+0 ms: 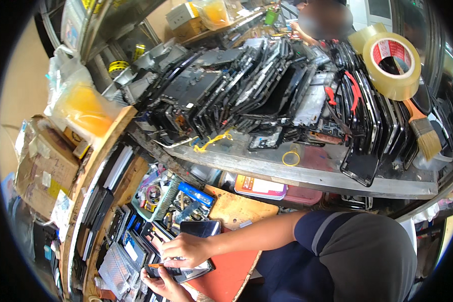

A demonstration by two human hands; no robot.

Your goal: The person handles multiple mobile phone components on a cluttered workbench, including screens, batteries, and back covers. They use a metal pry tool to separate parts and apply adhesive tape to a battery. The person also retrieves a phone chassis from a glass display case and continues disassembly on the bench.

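Observation:
My left hand (165,287) comes up from the lower edge, its thumb and fingers closed on a dark flat phone part (172,271) with an orange strip along its upper edge. Above it my right hand (187,250) bends over the same part, fingers pinched together; what they hold, if anything, is hidden. Partly under the hands lies a flat grey-and-black phone piece (199,272) on a red mat (230,274). Just beyond my right wrist rests a phone with a dark glossy screen (200,228).
A metal shelf (307,169) above the bench carries long rows of phone frames (196,90), a tape roll (392,65) and a brush (428,138). A basket of small parts (156,197) stands beside a blue tool (196,195). Bubble wrap (118,269) lies left. Another person sits beyond the shelf.

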